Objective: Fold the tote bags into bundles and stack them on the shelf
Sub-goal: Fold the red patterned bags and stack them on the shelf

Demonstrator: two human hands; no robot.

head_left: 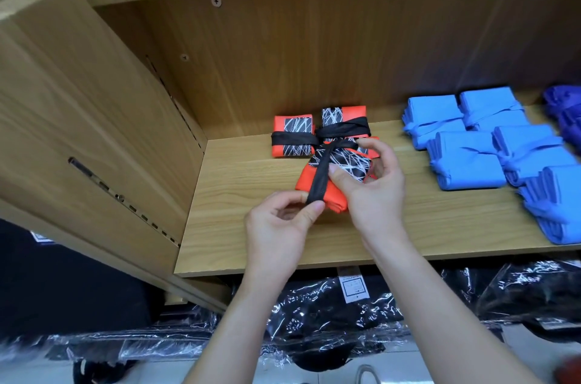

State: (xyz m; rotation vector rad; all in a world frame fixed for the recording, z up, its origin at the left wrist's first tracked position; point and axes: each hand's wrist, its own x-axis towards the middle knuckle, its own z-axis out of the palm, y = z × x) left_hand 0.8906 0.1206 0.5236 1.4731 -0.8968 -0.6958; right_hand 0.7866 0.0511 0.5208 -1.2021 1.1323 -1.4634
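Done: two orange bundles [292,139] and perhaps six blue bundles [465,160] on the shelf [251,235].
In hand: third bundle [334,199]; left hand [283,220] pinches its strap [319,179], right hand [374,185] grips the bundle.
Left: probably knotting, then stacking.

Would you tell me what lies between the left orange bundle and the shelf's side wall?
Nothing but bare shelf board, as the head view shows.
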